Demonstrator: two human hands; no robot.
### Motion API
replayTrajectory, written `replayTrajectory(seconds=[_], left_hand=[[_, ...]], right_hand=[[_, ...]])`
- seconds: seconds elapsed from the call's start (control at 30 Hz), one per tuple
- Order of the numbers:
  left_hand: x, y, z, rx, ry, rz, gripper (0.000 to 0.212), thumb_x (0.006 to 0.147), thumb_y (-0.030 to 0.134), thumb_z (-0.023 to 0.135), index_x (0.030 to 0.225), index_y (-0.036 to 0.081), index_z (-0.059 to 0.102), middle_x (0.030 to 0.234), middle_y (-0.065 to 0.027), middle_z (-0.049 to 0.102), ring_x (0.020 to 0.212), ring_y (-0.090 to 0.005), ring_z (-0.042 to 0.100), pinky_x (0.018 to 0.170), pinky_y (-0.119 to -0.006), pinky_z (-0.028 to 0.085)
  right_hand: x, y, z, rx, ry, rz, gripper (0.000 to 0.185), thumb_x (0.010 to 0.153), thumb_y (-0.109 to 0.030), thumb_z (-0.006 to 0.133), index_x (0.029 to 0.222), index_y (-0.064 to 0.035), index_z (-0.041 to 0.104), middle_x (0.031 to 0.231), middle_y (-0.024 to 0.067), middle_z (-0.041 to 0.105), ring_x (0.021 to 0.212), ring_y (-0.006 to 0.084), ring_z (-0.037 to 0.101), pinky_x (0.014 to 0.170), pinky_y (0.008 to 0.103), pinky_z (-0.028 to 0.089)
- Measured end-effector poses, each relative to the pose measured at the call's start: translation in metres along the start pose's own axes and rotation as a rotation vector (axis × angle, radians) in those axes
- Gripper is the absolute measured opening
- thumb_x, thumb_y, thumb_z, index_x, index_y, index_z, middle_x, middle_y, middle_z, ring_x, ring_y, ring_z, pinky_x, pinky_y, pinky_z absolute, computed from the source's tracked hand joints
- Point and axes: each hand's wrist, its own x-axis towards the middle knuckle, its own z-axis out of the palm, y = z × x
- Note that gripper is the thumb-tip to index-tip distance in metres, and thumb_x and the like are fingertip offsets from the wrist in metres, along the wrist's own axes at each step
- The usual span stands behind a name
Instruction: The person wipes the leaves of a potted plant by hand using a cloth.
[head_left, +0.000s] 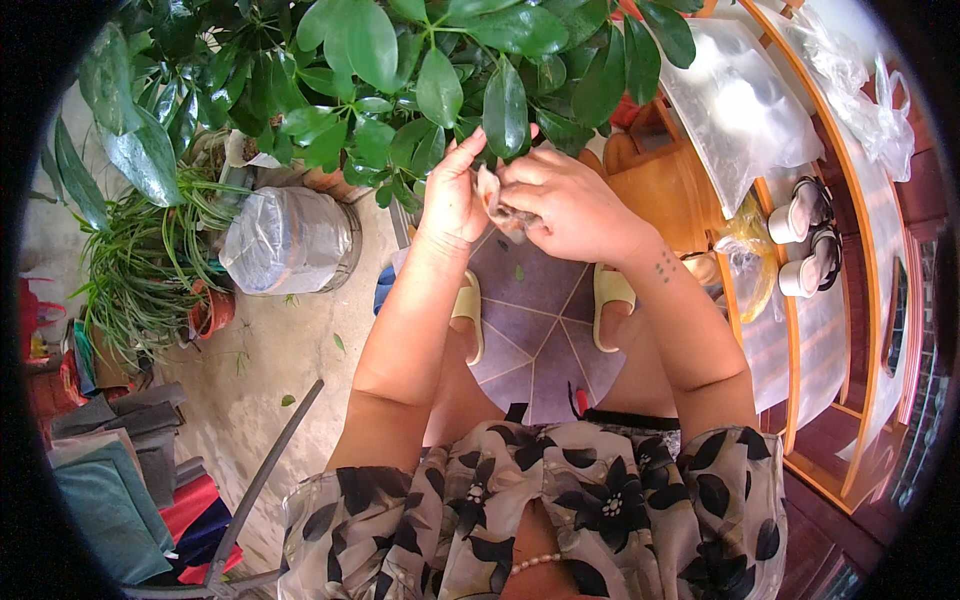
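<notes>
Glossy green leaves of a large potted plant (439, 86) fill the top of the view, and both hands are raised at their lower edge. My right hand (562, 202) holds a crumpled, patterned cloth (499, 206) between its curled fingers. Beside it, my left hand (456, 187) is upright, palm inward, with its fingertips among the leaves. One leaf (506, 109) hangs just in front of the fingers and partly hides them. Whether the left fingers grip a leaf or stem cannot be seen.
A plastic-wrapped round container (289, 240) and a spider plant (131, 262) stand at the left. Wooden shelving (791, 352) with plastic covers and shoes (799, 277) lines the right. Folded fabrics (112, 510) lie lower left, near a grey metal frame (262, 480). A wooden chair (664, 191) stands beyond my right hand.
</notes>
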Motion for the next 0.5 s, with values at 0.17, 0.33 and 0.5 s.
replayTrajectory(seconds=[0.17, 0.33, 0.5], left_hand=[[0.001, 0.002, -0.007, -0.061, 0.167, -0.015, 0.034, 0.093, 0.022, 0.052, 0.121, 0.002, 0.051, 0.112, -0.0208, 0.061, 0.101, -0.0290, 0.060, 0.086, -0.045, 0.052], [-0.002, -0.007, -0.010, 0.022, 0.152, 0.056, 0.028, 0.094, 0.022, 0.049, 0.116, 0.005, 0.052, 0.108, -0.0117, 0.062, 0.099, -0.0247, 0.061, 0.083, -0.042, 0.051], [0.000, -0.009, -0.011, -0.039, 0.117, 0.143, 0.027, 0.095, 0.024, 0.043, 0.110, 0.006, 0.056, 0.107, -0.0089, 0.062, 0.102, -0.0212, 0.058, 0.092, -0.036, 0.044]], right_hand=[[0.005, -0.004, -0.016, 0.158, 0.123, -0.012, 0.030, 0.062, -0.005, 0.064, 0.092, -0.0105, 0.065, 0.097, 0.0055, 0.060, 0.092, 0.0265, 0.057, 0.081, 0.0363, 0.048], [0.016, 0.007, -0.008, 0.047, 0.478, 0.015, 0.036, 0.061, -0.006, 0.065, 0.097, -0.0105, 0.064, 0.111, 0.0074, 0.057, 0.104, 0.0302, 0.053, 0.083, 0.0374, 0.048], [0.024, 0.001, 0.019, -0.313, 0.340, 0.141, 0.035, 0.066, -0.012, 0.065, 0.100, -0.0109, 0.061, 0.122, 0.0066, 0.049, 0.116, 0.0277, 0.043, 0.082, 0.0413, 0.042]])
